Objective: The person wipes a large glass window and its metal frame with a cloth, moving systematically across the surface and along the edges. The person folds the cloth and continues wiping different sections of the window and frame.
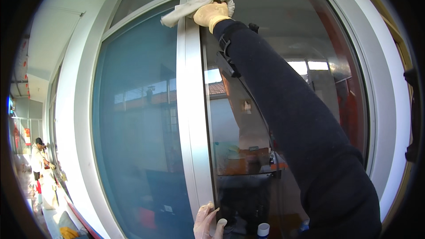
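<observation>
My right hand (212, 11), in a pale glove, is raised to the top of the sliding window and shut on a light grey cloth (186, 11). The cloth drapes left across the white middle stile (192, 106), with a loop bunched above my fingers. Low on that stile is my left hand (207, 222), in a thin translucent glove, fingers apart and nothing visible in them. Its lower part is cut off by the picture's edge. The left glass pane (139, 132) looks blue; the right pane (245, 122) is dark, with reflections and room objects showing in it.
A white-capped bottle (263, 229) stands at the bottom; which side of the glass is unclear. A black device (228, 63) is strapped to my right forearm, trailing a cable. Far left, a person (39, 156) reaches toward another window. A yellow cloth-like item (68, 232) lies lower left.
</observation>
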A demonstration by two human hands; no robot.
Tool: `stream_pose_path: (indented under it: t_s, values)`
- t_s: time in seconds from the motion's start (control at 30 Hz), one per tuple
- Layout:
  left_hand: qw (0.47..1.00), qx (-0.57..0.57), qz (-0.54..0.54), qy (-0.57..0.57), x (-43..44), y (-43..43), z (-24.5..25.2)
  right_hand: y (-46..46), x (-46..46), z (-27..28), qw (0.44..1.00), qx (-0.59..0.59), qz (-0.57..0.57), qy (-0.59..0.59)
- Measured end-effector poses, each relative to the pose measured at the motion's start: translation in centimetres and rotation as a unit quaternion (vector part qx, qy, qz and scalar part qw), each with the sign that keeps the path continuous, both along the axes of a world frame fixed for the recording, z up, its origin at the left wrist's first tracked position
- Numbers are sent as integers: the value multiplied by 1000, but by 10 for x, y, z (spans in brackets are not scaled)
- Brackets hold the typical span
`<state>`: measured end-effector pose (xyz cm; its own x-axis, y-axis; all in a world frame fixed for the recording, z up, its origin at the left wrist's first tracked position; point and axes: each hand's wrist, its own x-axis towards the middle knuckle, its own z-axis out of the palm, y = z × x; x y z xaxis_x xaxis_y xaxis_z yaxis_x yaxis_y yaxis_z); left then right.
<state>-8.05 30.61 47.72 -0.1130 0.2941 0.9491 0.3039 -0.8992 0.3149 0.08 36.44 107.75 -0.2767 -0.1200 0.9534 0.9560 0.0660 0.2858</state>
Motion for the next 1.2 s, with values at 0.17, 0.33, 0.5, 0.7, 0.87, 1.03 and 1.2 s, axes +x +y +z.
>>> stream_pose_path:
  t_s: [0.17,0.33,0.5,0.7,0.87,1.03,1.2]
  values:
    - [998,36,-58,7,4,3,1,-13,32,-15,994,-46,-50,-91]
    - [1000,4,-12,-5,11,0,-2,-15,96,5,963,-21,-217,-161]
    - [999,2,-23,28,6,1,1,-60,264,0,987,-1,-116,114]
    - [997,44,30,52,3,12,-1,-75,412,-16,967,88,-51,233]
    - [998,47,-14,33,3,17,-14,-56,324,-30,962,5,115,248]
    - [999,32,2,42,8,12,-16,-6,151,-57,990,121,63,-20]
    - [991,-79,105,23,15,-15,-14,23,64,-67,978,143,22,-151]
